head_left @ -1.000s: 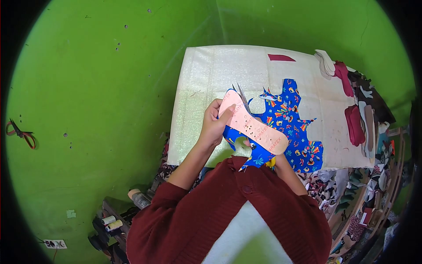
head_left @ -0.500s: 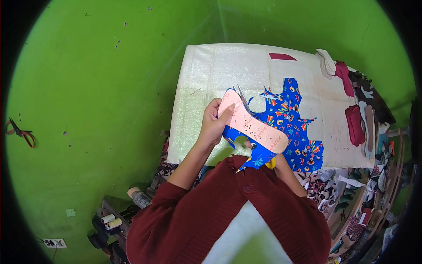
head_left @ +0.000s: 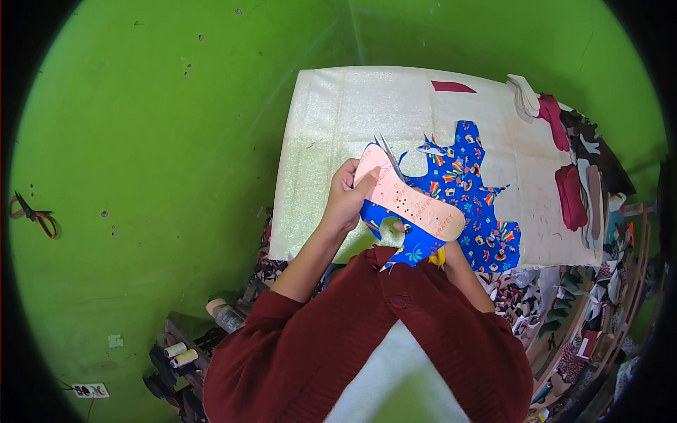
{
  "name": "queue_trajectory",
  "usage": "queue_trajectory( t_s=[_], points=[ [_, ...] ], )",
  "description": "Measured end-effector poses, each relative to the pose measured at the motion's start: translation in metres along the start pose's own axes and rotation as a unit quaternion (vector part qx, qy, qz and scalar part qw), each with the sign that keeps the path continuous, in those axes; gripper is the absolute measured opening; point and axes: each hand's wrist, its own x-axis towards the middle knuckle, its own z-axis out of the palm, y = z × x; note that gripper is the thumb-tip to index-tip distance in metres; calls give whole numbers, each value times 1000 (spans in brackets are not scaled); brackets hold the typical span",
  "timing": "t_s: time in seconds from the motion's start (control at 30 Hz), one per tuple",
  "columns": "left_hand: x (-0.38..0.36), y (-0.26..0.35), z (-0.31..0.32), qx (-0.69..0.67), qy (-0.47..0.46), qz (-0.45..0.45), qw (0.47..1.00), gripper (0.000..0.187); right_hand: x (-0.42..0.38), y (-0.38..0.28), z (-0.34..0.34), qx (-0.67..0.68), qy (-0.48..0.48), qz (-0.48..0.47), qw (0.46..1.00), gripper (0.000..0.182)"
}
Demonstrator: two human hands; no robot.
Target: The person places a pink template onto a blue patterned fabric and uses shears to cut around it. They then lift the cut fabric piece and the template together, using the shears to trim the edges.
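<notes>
A pink insole-shaped template (head_left: 405, 197) printed with "PARATEX" lies over a piece of blue patterned fabric (head_left: 416, 248). My left hand (head_left: 347, 196) pinches both at the upper left end, thumb on top. Under the template's lower right end, my right hand (head_left: 451, 255) is mostly hidden; it grips scissors with yellow handles (head_left: 438, 256). The scissor blades (head_left: 388, 153) stick out past the template's upper edge, partly covered by it. A larger blue patterned sheet (head_left: 469, 190) with cut-out edges lies on the table just to the right.
The table (head_left: 338, 99) has a pale cover. A maroon scrap (head_left: 453, 87) lies near its back edge. Stacked maroon pieces (head_left: 570, 197) and white pieces (head_left: 522, 96) are at the right. Scissors (head_left: 34, 214) hang on the green wall; thread spools (head_left: 184, 358) stand lower left.
The template and the fabric under it have shifted very slightly to the right in my hands. The left hand keeps its hold, and the scissors stay near the template's upper edge.
</notes>
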Motion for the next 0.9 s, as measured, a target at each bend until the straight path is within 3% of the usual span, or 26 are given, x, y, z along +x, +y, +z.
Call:
queue_trajectory(
  t_s=[0.27, 0.47, 0.53, 0.9],
  points=[
    [-1, -1, 1, -13, -9, -24, 1000, 10, -5, -2, -1, 0, 1, 33, 999, 33],
    [6, 0, -8, 4, 18, 17, 1000, 12, -24, -3, -18, -6, -1, 54, 999, 33],
    [5, 2, -8, 21, -15, -5, 1000, 13, -22, -3, -15, -7, 0, 64, 998, 33],
    [-4, -3, -6, 31, -6, -11, 999, 12, 13, -11, -9, -5, 2, 113, 994, 32]
  ],
)
